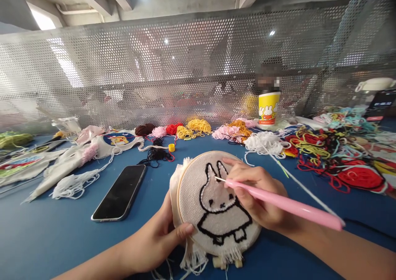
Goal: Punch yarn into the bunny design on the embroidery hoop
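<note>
Embroidery hoop (178, 191) sat tilted toward the wearer at six o'clock in view, over the blue counter (77, 238). Its cloth (192, 195) bore a black-outlined rabbit (221, 220). Left hand (159, 240) gripped the rim at eight o'clock, thumb in front, other fingers mostly hidden behind. Right hand (262, 179), at the hoop's two o'clock, had fingers closed round a pink punch needle (291, 204), tip at the ear bases; contact with cloth couldn't be told. White strand (305, 186) ran from its butt end toward white yarn (267, 143) at one o'clock. Phone (120, 193) lay at nine o'clock of the hoop; black yarn (157, 155) at ten.
</note>
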A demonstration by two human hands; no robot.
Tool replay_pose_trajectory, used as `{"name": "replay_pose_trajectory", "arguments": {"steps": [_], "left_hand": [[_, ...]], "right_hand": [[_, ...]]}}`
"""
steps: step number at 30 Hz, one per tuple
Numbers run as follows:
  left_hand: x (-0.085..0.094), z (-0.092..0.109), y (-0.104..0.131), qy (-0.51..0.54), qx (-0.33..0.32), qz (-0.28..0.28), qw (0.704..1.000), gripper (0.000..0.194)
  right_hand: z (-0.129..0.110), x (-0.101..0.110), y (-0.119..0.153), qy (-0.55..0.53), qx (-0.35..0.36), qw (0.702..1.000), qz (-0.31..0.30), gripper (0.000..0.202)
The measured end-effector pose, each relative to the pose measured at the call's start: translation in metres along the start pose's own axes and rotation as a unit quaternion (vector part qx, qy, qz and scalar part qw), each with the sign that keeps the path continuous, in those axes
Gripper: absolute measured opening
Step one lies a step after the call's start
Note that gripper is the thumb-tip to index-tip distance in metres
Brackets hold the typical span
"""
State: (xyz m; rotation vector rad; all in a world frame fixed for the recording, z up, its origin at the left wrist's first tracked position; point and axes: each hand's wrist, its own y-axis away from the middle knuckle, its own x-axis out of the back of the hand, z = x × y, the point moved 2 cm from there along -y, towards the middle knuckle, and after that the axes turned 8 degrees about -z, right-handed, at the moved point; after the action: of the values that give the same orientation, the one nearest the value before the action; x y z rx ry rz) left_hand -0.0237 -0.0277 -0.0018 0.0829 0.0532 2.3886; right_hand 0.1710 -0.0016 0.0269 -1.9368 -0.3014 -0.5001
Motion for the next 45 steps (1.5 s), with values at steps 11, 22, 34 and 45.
{"name": "replay_pose_trajectory", "arguments": {"steps": [11,22,34,45], "left_hand": [[0.0,0.001,-0.0012,0.021,0.007,-0.003,1.0,0.072],[-0.0013,0.0015,-0.0004,0.025,0.024,0.005,0.999,0.075],[0.0,0.0014,-0.0002,0.014,-0.002,-0.003,1.0,0.073],[-0.0014,0.0032,-0.0011,0.006,-0.006,-0.008,1.0,0.075]], "right_hand": [[-0.0002,0.0022,-0.002,-0.042,-0.002,0.999,0.006,0.009],[0.0022,-0.0003,0.0008,0.021,-0.008,1.0,-0.007,0.013],[-0.0012,-0.0039,-0.0058,0.155,0.083,0.983,-0.055,0.007],[-0.0004,-0.0059,-0.0058,0.181,0.049,0.981,-0.045,0.002]]}}
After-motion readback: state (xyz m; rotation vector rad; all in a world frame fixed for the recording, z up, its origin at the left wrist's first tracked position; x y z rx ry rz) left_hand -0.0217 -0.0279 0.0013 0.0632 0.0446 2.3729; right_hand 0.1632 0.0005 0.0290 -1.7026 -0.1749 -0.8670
